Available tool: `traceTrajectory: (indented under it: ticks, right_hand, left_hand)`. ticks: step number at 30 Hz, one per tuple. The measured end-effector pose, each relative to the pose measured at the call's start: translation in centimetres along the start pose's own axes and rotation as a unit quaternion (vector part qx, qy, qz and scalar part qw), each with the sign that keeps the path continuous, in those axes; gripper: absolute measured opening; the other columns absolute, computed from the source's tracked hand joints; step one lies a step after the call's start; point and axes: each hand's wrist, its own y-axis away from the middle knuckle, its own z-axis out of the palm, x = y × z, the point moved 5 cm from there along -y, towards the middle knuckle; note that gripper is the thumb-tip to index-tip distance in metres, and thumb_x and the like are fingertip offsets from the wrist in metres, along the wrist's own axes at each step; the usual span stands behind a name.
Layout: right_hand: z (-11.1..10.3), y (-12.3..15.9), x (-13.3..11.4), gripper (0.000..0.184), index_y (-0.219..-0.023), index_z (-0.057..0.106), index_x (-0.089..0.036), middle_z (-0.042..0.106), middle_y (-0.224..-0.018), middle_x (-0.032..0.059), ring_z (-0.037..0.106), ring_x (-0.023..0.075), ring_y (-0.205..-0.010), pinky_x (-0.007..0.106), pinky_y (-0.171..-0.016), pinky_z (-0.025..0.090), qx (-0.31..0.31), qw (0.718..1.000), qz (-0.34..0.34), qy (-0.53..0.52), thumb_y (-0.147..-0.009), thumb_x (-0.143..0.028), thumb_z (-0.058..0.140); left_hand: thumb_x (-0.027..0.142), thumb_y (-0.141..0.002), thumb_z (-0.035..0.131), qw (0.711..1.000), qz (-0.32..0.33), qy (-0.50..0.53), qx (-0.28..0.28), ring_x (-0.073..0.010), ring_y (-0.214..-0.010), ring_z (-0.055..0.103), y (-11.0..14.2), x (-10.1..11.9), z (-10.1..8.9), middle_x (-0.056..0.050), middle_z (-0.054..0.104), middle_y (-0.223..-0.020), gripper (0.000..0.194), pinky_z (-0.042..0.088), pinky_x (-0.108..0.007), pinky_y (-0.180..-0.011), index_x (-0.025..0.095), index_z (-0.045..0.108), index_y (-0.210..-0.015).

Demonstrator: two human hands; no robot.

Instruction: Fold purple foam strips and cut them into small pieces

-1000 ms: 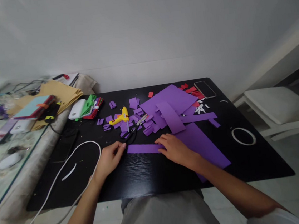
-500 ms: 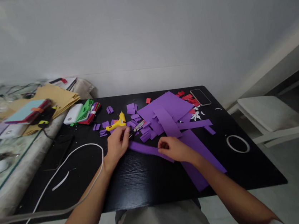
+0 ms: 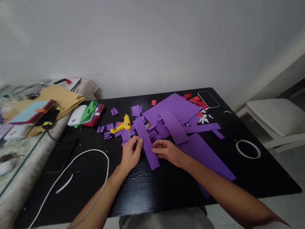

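A long purple paper strip (image 3: 148, 148) lies between my two hands, its near end pointing toward me. My left hand (image 3: 131, 154) pinches its left edge with thumb and curled fingers. From the other side, my right hand (image 3: 170, 152) grips the right edge between thumb and fingertips. Beyond the strip are many small purple paper pieces (image 3: 136, 111), and a yellow glue gun (image 3: 122, 124) rests among them. Scissors are mostly hidden under the strip. Another wide purple strip (image 3: 174, 127) lies across a large purple sheet (image 3: 177, 104).
A second purple sheet (image 3: 209, 155) lies near my right forearm. On the right are a phone-like frame (image 3: 208, 99), a white ring (image 3: 248, 149) and red scraps (image 3: 201, 103). A white cable (image 3: 108, 163) loops over my left forearm. Bundled coloured paper (image 3: 94, 113) sits back left.
The purple strip has turned from lying sideways to pointing toward me. My left hand has moved right and nearer, and my right hand has shifted slightly left. The scissors became mostly covered.
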Motion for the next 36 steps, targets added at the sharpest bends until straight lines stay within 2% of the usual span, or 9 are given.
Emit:
traceTrajectory:
  ticks: [3, 8, 12, 15, 18, 21, 24, 31, 36]
  right_hand:
    - [-0.4, 0.0, -0.1, 0.034, -0.084, 0.067, -0.018, 0.069, -0.081, 0.0, 0.066, 0.0138, -0.075, 0.028, -0.074, 0.052, -0.016, 0.999, 0.0, -0.038, -0.068, -0.041, 0.085]
    - [-1.4, -0.4, -0.5, 0.029, -0.084, 0.067, -0.02, 0.07, -0.078, -0.0008, 0.066, 0.015, -0.075, 0.03, -0.077, 0.052, 0.008, 0.996, -0.04, -0.077, -0.068, -0.037, 0.085]
    - [-1.7, -0.5, -0.2, 0.027, -0.089, 0.066, -0.021, 0.072, -0.085, 0.0014, 0.068, 0.0193, -0.085, 0.035, -0.085, 0.052, 0.013, 0.997, -0.019, -0.077, -0.071, -0.036, 0.08]
    - [-1.5, -0.3, -0.1, 0.027, -0.089, 0.067, -0.019, 0.073, -0.093, 0.0064, 0.068, 0.0218, -0.092, 0.036, -0.086, 0.052, -0.018, 0.996, 0.009, -0.083, -0.078, -0.043, 0.071]
    - [-1.2, -0.1, -0.2, 0.033, -0.093, 0.07, -0.018, 0.073, -0.09, 0.007, 0.065, 0.0193, -0.083, 0.034, -0.081, 0.052, -0.065, 0.993, 0.022, -0.1, -0.077, -0.046, 0.072]
    - [-1.1, 0.0, -0.2, 0.034, -0.099, 0.072, -0.019, 0.07, -0.084, 0.003, 0.061, 0.0147, -0.073, 0.031, -0.077, 0.051, -0.087, 0.991, 0.019, -0.095, -0.072, -0.037, 0.079]
    - [-1.0, 0.1, -0.4, 0.033, -0.102, 0.073, -0.02, 0.068, -0.084, 0.0002, 0.059, 0.0122, -0.072, 0.03, -0.078, 0.051, -0.104, 0.99, 0.003, -0.093, -0.072, -0.031, 0.082]
    - [-1.1, -0.1, -0.9, 0.036, -0.103, 0.074, -0.02, 0.071, -0.087, 0.0004, 0.062, 0.0117, -0.072, 0.027, -0.074, 0.052, -0.099, 0.991, -0.018, -0.093, -0.07, -0.031, 0.085]
    - [-1.5, -0.4, -0.6, 0.037, -0.106, 0.074, -0.019, 0.073, -0.087, 0.0013, 0.064, 0.011, -0.072, 0.026, -0.072, 0.053, -0.108, 0.988, -0.036, -0.1, -0.073, -0.027, 0.085]
  left_hand:
    - [0.05, -0.095, 0.052, 0.995, -0.042, 0.075, -0.059, -0.0103, -0.053, 0.044, 0.0, -0.3, 0.6, 0.004, 0.048, -0.059, 0.04, 0.036, -0.023, -0.054, 0.019, 0.053, -0.071]
    - [0.055, -0.091, 0.058, 0.975, -0.084, 0.15, -0.14, -0.0084, -0.046, 0.043, 0.4, 0.3, 1.9, 0.005, 0.049, -0.052, 0.043, 0.033, -0.021, -0.049, 0.017, 0.056, -0.071]
    - [0.056, -0.089, 0.061, 0.958, -0.105, 0.182, -0.197, -0.0069, -0.041, 0.039, 0.8, 0.6, 2.9, 0.004, 0.051, -0.048, 0.044, 0.028, -0.021, -0.044, 0.017, 0.057, -0.07]
    - [0.056, -0.089, 0.062, 0.943, -0.125, 0.215, -0.22, -0.0064, -0.039, 0.038, 0.8, 0.3, 3.2, 0.004, 0.053, -0.049, 0.043, 0.026, -0.021, -0.042, 0.017, 0.057, -0.072]
    - [0.055, -0.088, 0.064, 0.933, -0.128, 0.248, -0.229, -0.0061, -0.04, 0.039, 0.7, 0.1, 3.2, 0.004, 0.052, -0.05, 0.043, 0.028, -0.021, -0.043, 0.017, 0.055, -0.07]
    - [0.056, -0.087, 0.066, 0.928, -0.133, 0.263, -0.229, -0.0057, -0.042, 0.038, 0.8, 0.1, 3.2, 0.004, 0.051, -0.054, 0.044, 0.029, -0.021, -0.044, 0.016, 0.054, -0.071]
    - [0.057, -0.085, 0.068, 0.924, -0.14, 0.268, -0.232, -0.0057, -0.044, 0.039, 0.9, 0.2, 3.4, 0.003, 0.054, -0.06, 0.043, 0.029, -0.02, -0.044, 0.016, 0.055, -0.076]
    - [0.051, -0.074, 0.081, 0.926, -0.15, 0.29, -0.19, -0.0037, -0.044, 0.037, 0.6, 0.9, 3.3, 0.006, 0.053, -0.06, 0.044, 0.027, -0.018, -0.043, 0.017, 0.053, -0.074]
    - [0.051, -0.076, 0.079, 0.93, -0.16, 0.27, -0.192, -0.0044, -0.043, 0.039, 0.6, 0.4, 3.2, 0.006, 0.054, -0.056, 0.043, 0.027, -0.018, -0.043, 0.016, 0.055, -0.073]
